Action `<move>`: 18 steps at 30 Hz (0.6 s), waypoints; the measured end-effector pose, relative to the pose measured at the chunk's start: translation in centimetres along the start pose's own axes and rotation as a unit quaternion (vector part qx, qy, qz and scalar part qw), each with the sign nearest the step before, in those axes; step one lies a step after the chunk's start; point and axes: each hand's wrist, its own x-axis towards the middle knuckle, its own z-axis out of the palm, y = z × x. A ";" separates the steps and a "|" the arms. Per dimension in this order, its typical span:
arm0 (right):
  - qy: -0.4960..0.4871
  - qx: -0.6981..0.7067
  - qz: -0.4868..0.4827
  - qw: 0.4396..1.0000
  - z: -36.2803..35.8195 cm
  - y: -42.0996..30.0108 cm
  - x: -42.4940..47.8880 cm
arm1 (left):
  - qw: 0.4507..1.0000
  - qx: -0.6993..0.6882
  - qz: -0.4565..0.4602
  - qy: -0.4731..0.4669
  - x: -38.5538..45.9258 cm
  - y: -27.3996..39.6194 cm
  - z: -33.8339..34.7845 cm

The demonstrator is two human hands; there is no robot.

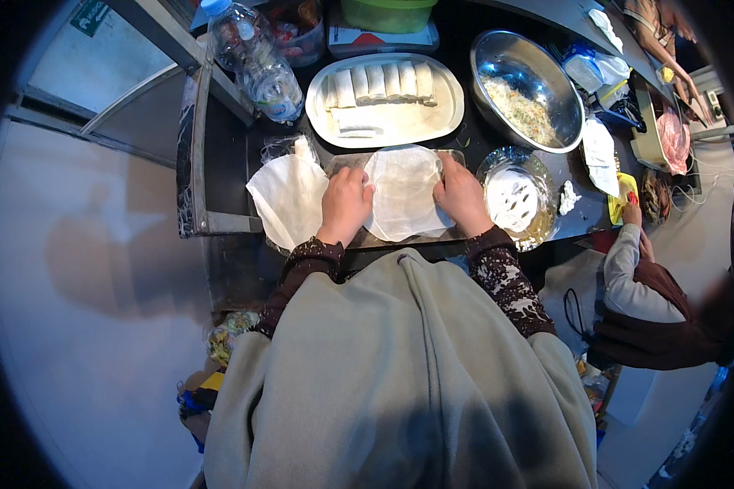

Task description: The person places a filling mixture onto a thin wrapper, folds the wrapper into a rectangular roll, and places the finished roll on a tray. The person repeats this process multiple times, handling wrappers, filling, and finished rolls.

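Observation:
A thin round pastry wrapper point(402, 194) lies flat on a board point(367, 243) before me. My left hand point(347, 205) has its curled fingers at the wrapper's left edge. On the opposite edge, my right hand point(463, 197) pinches the sheet near its upper right. More wrappers point(289, 195) lie stacked to the left, beside a clear plastic bag. Above the board, a white oval tray point(416, 126) holds several rolled pastries point(376, 82) in a row and a few lying crosswise. A steel bowl point(550, 91) at the upper right contains a pale shredded filling point(520, 110).
A glass dish point(514, 198) with white paste stands right of the board. A plastic bottle point(254, 61) is at the upper left, near a metal frame point(235, 223). One person's hand point(632, 213) is at the right; another person's arms point(679, 73) show at the upper right.

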 end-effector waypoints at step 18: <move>-0.097 0.215 -0.031 0.971 -1.1 -1.2 -5.4 | 0.946 -0.135 0.265 -0.130 -3.6 3.1 -1.4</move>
